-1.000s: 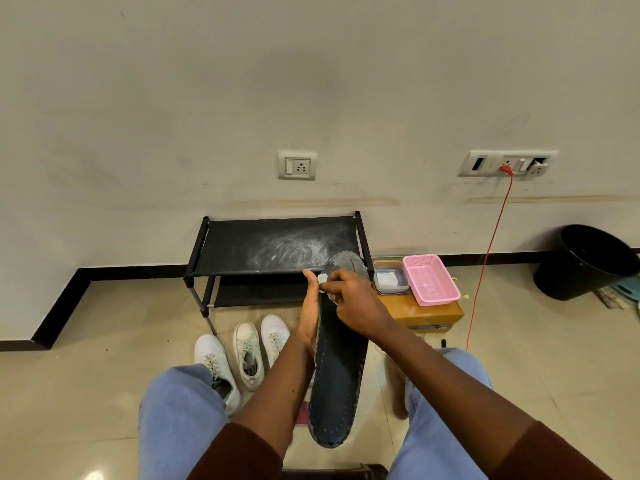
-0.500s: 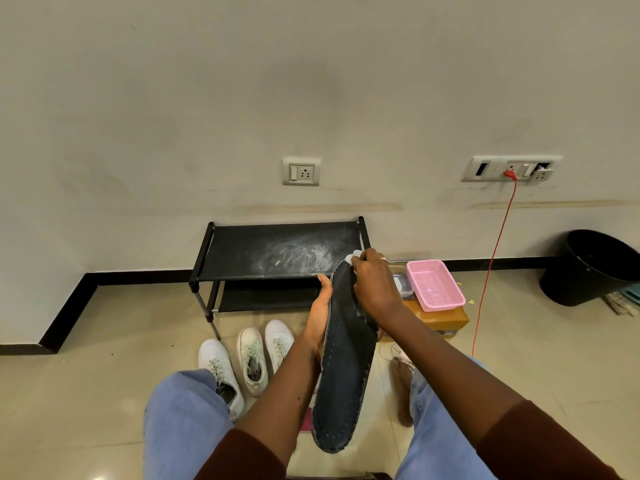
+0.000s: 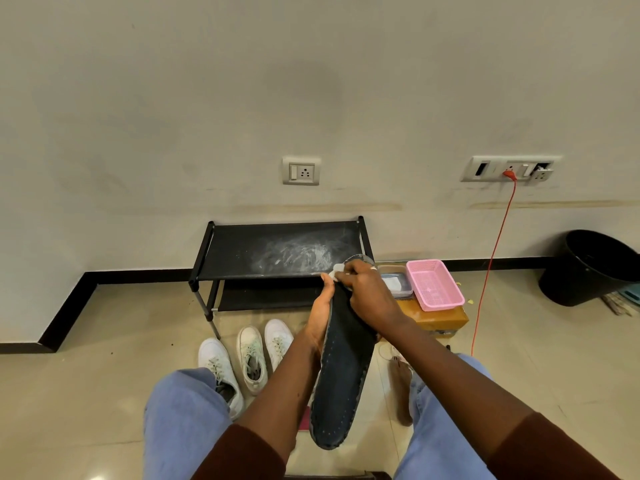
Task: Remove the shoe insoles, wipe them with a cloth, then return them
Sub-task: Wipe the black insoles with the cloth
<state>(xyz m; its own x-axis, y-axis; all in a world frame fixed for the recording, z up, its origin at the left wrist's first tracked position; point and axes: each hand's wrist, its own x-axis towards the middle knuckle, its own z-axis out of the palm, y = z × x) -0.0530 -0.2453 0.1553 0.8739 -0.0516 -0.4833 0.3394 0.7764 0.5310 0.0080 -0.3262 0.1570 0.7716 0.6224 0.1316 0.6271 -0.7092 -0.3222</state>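
Observation:
A long dark insole (image 3: 343, 368) with small perforations stands tilted between my knees, its far end raised. My left hand (image 3: 320, 313) holds its left edge from behind, thumb up near the top. My right hand (image 3: 369, 292) pinches a small white cloth (image 3: 336, 271) and presses it on the insole's upper part. Three white sneakers (image 3: 251, 355) sit side by side on the floor to the left, just in front of my left knee.
A low black shoe rack (image 3: 277, 252) with a dusty top shelf stands against the wall. To its right, a pink basket (image 3: 434, 284) and a clear tray (image 3: 396, 280) rest on a brown box (image 3: 433, 318). An orange cable (image 3: 491, 265) hangs from the wall socket. A black bin (image 3: 588, 268) is far right.
My right hand with the cloth slid up toward the insole's far end, then came back down a little. The left hand keeps its hold.

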